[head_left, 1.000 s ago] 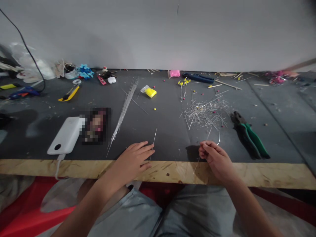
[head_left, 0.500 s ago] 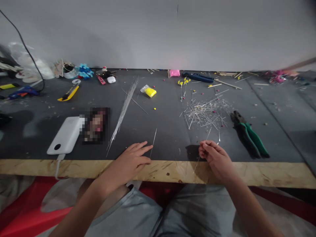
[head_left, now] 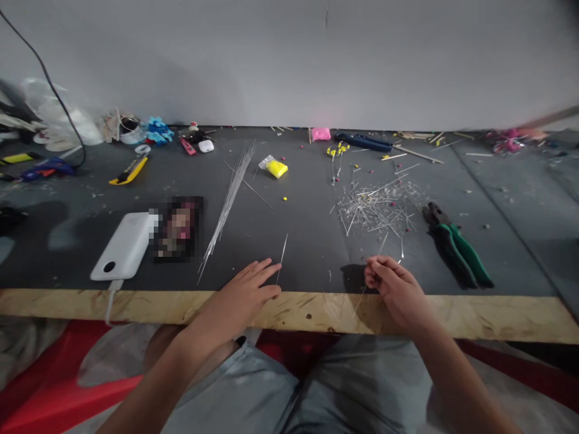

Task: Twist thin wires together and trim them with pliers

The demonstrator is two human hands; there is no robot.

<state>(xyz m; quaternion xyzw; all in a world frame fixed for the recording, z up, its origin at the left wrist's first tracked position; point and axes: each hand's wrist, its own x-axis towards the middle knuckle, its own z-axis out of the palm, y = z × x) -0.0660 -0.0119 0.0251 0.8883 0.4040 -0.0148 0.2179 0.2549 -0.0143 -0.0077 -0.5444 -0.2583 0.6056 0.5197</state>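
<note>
My left hand (head_left: 246, 286) rests flat near the table's front edge, fingers spread. Beside its fingertips lies a single thin straight wire (head_left: 283, 253); I cannot tell whether a finger touches it. My right hand (head_left: 391, 280) is closed in a pinch around another thin wire (head_left: 383, 243), which sticks out above and below the fingers. Beyond that hand is a tangled pile of short wire pieces (head_left: 373, 208). A bundle of long straight wires (head_left: 230, 193) lies past my left hand. To the right are pliers (head_left: 456, 247) with green and black handles.
A white power bank (head_left: 124, 247) with a cable lies at left, beside a blurred-out dark object (head_left: 180, 229). Farther back are a yellow cutter (head_left: 129, 170), a packet of yellow clay (head_left: 275, 167), a pink packet (head_left: 321, 134) and a dark blue tool (head_left: 363, 141). Small beads lie scattered.
Both hands hold almost the same place and pose. The view has shifted very slightly, most visibly at the left side.
</note>
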